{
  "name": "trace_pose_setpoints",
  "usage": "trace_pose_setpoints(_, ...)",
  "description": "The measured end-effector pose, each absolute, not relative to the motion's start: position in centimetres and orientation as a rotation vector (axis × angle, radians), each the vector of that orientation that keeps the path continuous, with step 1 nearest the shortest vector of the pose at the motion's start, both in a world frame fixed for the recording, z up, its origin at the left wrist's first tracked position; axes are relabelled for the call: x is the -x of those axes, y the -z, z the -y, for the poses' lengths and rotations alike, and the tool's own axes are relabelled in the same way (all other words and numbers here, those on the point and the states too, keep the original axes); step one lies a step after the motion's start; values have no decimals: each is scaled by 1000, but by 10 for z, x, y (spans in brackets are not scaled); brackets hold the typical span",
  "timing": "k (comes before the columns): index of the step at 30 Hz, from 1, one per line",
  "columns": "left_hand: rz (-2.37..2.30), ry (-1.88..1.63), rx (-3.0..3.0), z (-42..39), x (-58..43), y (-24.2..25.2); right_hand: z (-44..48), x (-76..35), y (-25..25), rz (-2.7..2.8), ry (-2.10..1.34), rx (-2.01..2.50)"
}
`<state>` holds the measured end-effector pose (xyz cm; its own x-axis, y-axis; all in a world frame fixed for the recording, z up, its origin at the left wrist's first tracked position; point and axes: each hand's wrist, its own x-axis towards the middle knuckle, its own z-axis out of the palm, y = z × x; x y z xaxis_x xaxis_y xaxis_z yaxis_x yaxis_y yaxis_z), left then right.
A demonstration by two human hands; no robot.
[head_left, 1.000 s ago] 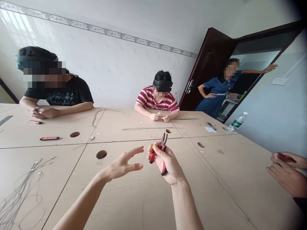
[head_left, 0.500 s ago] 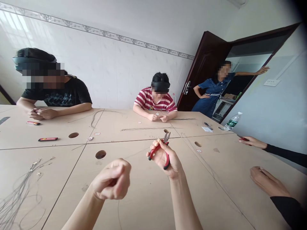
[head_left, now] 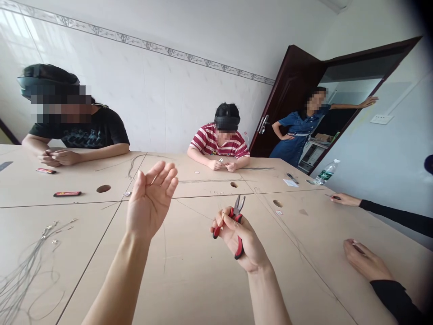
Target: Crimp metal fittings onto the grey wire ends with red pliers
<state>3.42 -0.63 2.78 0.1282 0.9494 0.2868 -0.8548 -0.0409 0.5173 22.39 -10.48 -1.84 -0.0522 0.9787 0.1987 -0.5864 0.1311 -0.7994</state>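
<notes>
My left hand (head_left: 150,205) is raised above the table with its palm up and fingers apart, and nothing lies in it. In my right hand (head_left: 248,243) is a small pair of pliers (head_left: 239,207) with red and black handles, the jaws pointing up and slightly parted. Thumb and index finger pinch together beside the handles; whether they also hold the thin cord (head_left: 194,209) that runs up to them from the left is too fine to tell. A bundle of thin grey cords with small metal ends (head_left: 30,262) lies at the left.
Two co-workers wearing headsets sit across the table (head_left: 189,280); another person stands by the door. At the right, a co-worker's hand (head_left: 365,257) rests on the tabletop. A water bottle (head_left: 326,173), a red-and-black case (head_left: 67,194) and round holes (head_left: 103,188) are around.
My left hand has opened from a closed fist and moved up and slightly left, palm turned up. My right hand with the pliers has shifted a little down and right.
</notes>
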Motion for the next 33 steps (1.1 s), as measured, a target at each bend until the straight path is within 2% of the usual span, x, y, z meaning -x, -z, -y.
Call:
trace_pose_setpoints(3,-291,-1487,-846,-7,-49,-15,113,-221,10,992,-1341,634)
trace_pose_setpoints(9,-530,-1307,-1208,-10,-70,16,117,-223,-6,1115,-1253,721)
trace_pose_setpoints(14,-590,-803,-1637,23,-80,44,103,-233,-11,1074,-1267,664)
trace_pose_setpoints(24,-109,-226,-1058,68,-51,40,69,-237,13,625,-1714,379)
trace_pose_setpoints(27,40,-302,-872,76,-46,32,63,-227,23,521,-1817,263)
trace_pose_setpoints(30,125,-552,-732,77,-37,13,60,-214,30,507,-1786,259)
trace_pose_setpoints(33,6,-928,-596,64,-25,-10,61,-204,36,578,-1678,353)
